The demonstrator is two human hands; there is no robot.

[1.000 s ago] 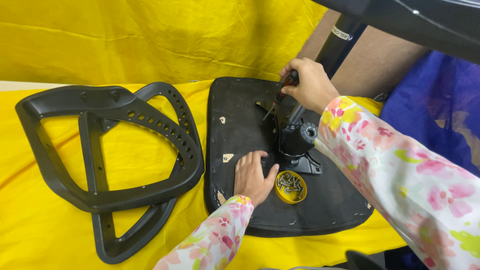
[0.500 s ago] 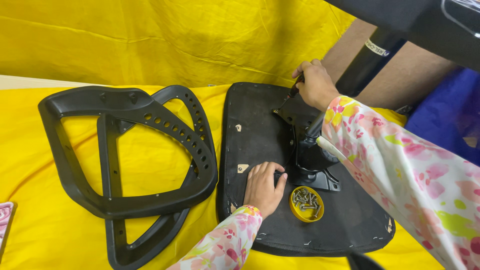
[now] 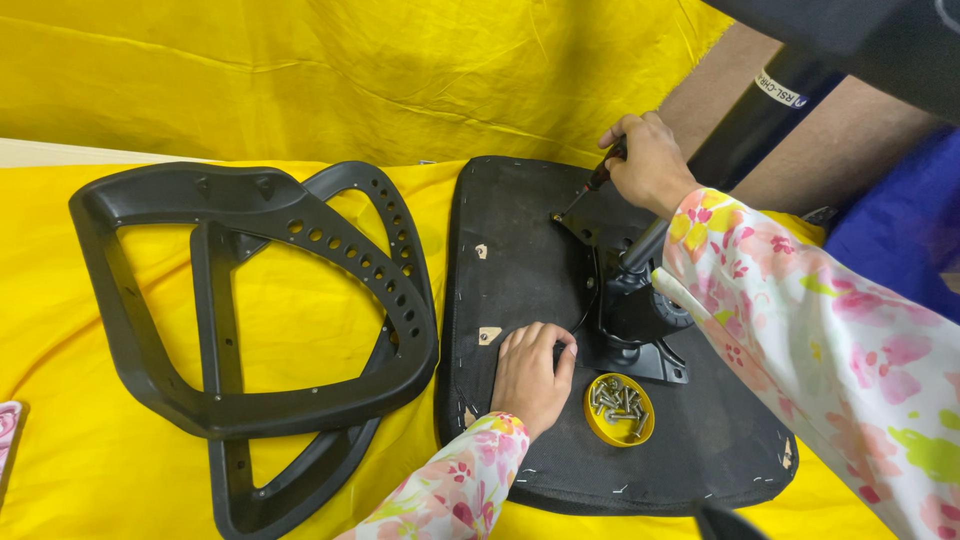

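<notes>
Your right hand, gripping the screwdriver, now sets its tip on the metal bracket at the seat base's far edge; your left hand has stayed flat, fingers spread, beside the screw dish.

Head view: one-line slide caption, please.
Right hand drives screwdriver into seat base; left hand steadies it.

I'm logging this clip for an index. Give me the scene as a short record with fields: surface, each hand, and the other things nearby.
surface: yellow cloth
left hand: flat on the black seat base
right hand: grips a screwdriver, tip at the metal bracket
screws: in a yellow lid on the seat base
beside: black chair back frame, left of the seat base
</notes>
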